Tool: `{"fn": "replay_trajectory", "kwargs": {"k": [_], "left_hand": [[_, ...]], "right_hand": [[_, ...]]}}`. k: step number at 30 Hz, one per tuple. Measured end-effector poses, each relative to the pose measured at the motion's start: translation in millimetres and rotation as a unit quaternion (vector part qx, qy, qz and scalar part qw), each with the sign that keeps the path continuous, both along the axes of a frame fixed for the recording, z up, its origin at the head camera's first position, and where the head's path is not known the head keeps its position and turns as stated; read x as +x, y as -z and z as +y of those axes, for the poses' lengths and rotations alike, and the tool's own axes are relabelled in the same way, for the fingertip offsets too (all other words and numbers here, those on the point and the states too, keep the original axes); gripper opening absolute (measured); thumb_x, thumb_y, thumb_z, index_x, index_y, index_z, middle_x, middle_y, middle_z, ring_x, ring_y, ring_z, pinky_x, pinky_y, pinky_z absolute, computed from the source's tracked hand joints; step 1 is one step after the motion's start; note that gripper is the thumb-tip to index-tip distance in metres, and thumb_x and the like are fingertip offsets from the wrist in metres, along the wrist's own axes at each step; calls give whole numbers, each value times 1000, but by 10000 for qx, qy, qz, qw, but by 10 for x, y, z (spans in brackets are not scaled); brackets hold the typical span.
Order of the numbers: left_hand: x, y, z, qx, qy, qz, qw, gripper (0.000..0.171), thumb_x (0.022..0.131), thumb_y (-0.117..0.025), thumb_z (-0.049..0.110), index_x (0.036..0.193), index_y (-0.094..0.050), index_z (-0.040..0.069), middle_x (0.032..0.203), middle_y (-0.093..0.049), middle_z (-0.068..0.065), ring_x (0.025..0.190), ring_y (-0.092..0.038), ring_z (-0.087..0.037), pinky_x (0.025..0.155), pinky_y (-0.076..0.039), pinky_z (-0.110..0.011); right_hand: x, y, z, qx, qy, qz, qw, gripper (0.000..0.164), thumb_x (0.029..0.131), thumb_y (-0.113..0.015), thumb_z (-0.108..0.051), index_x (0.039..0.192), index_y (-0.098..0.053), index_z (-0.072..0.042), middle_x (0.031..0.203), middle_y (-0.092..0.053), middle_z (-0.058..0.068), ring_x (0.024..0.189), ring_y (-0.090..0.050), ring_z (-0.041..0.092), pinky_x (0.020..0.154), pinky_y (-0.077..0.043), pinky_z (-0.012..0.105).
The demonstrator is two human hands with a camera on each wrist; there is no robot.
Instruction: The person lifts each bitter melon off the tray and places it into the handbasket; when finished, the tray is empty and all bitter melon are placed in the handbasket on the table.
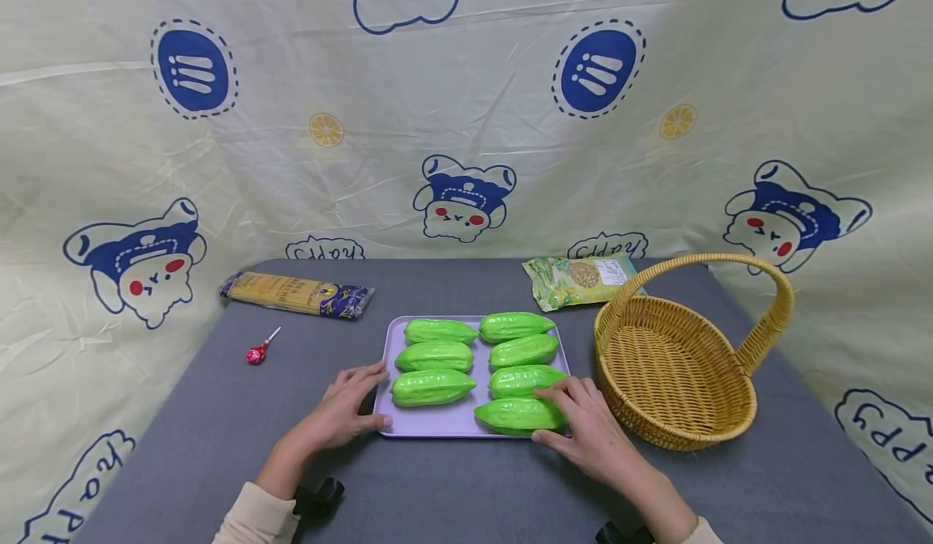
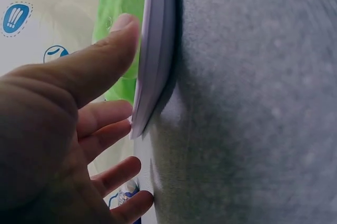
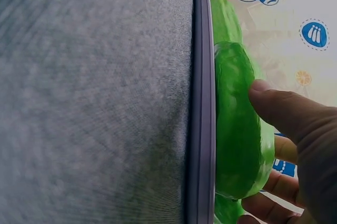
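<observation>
A lilac tray (image 1: pixel 452 424) lies on the table with several plump green ridged gourds in two columns, three of them on the left. My left hand (image 1: pixel 348 405) is at the tray's left edge, fingers spread and thumb tip over the rim (image 2: pixel 152 50). At the front right of the tray, my right hand (image 1: pixel 589 429) holds the right end of the nearest gourd (image 1: pixel 516 417). Its thumb (image 3: pixel 284 111) lies along the near side, and the other fingers reach around the far side, partly hidden behind the gourd (image 3: pixel 237 129).
A wicker basket (image 1: pixel 678 427) with a tall handle stands right of the tray. A green-yellow packet (image 1: pixel 576 279) lies behind it, a pack of noodles (image 1: pixel 291 293) at the back left. Nearer on the left lies a red lollipop (image 1: pixel 257 354). A printed curtain (image 1: pixel 466 107) hangs behind.
</observation>
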State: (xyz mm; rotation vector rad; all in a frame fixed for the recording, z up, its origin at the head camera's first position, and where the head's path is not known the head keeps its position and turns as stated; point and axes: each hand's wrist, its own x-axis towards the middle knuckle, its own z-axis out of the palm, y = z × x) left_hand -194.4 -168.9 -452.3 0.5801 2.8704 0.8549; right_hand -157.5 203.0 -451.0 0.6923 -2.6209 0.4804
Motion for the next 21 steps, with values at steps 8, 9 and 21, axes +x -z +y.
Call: {"fn": "replay_trajectory", "kwargs": {"k": [8, 9, 21], "left_hand": [[4, 25, -13, 43, -23, 41, 10000, 75, 77, -76, 31, 138, -45, 2, 150, -37, -11, 132, -33, -37, 98, -28, -61], [5, 26, -14, 46, -24, 24, 10000, 75, 77, -76, 32, 139, -45, 2, 151, -37, -11, 132, -34, -37, 98, -28, -61], [9, 39, -26, 78, -36, -79, 9999, 80, 76, -76, 35, 140, -42, 3, 151, -36, -11, 131, -35, -37, 97, -28, -59]], "right_hand": [[-18, 45, 10, -98, -92, 174, 9998, 54, 64, -84, -35, 112, -66, -17, 101, -55, -4, 90, -44, 9, 77, -35, 30], [-22, 49, 12, -112, -94, 172, 9997, 54, 64, -84, -34, 111, -66, -17, 101, -55, -4, 91, -44, 9, 77, -35, 30], [-45, 58, 21, -164, -34, -56, 9998, 53, 64, -84, -31, 112, -66, -18, 102, -55, -5, 92, -44, 9, 77, -37, 30]]}}
